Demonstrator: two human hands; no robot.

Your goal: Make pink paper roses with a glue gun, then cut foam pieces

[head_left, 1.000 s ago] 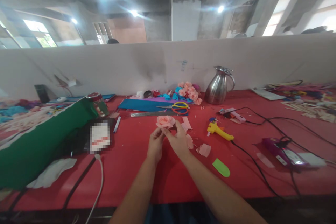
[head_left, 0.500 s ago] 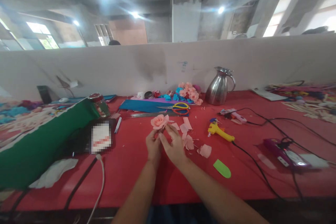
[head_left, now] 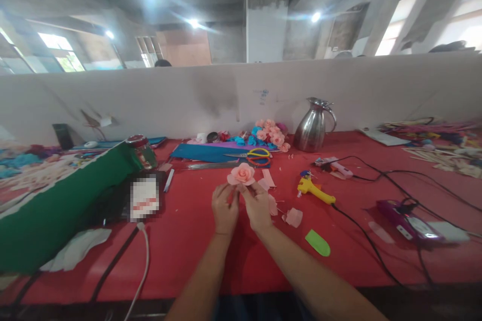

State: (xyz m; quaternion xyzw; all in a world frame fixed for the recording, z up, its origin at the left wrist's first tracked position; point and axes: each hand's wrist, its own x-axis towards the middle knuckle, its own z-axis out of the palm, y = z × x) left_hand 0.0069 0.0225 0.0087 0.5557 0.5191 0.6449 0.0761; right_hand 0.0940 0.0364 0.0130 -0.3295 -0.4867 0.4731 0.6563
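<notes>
A pink paper rose (head_left: 241,174) is held up at the middle of the table, its bloom facing me. My left hand (head_left: 225,208) is closed at its base from the left, fingers bent beneath the petals. From the right, my right hand (head_left: 257,206) pinches the underside of the same flower. The fingertips hide the stem, if there is one. Just beyond my right hand lie loose pink petals (head_left: 292,217) and a pink paper strip (head_left: 268,178). A yellow glue gun (head_left: 317,190) rests farther right, near a light green rounded piece (head_left: 318,243).
Yellow-and-orange-handled scissors (head_left: 258,156) lie on blue sheets (head_left: 203,152) behind the flower. Finished pink roses (head_left: 271,134) and a steel jug (head_left: 312,125) stand at the back. Cords cross the right side near a purple power box (head_left: 408,221). A green box (head_left: 75,200) lines the left.
Both hands have shifted slightly right with the rose. The bloom has turned more toward me, and the hands now cover some of the loose petals.
</notes>
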